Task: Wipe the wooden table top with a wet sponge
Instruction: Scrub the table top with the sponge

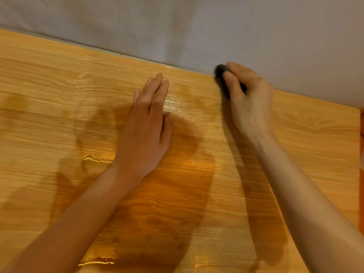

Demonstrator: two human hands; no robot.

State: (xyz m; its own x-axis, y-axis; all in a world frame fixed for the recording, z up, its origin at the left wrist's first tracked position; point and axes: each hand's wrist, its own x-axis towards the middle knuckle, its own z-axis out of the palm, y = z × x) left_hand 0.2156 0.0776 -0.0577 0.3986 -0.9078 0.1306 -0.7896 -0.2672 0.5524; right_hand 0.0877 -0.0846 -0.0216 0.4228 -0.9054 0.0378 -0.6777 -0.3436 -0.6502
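Note:
The wooden table top (59, 79) fills most of the head view, with light grain and wet, shiny streaks across its middle and front. My right hand (249, 99) is at the far edge by the wall, closed around a dark sponge (221, 77) that presses on the wood; only the sponge's left end shows past my fingers. My left hand (147, 127) lies flat on the table near the middle, palm down, fingers together and pointing away from me, holding nothing.
A pale grey wall (197, 26) runs along the table's far edge. Small puddles of water (96, 159) glint left of my left wrist and near the front edge. An orange object (362, 125) shows just past the table's right edge.

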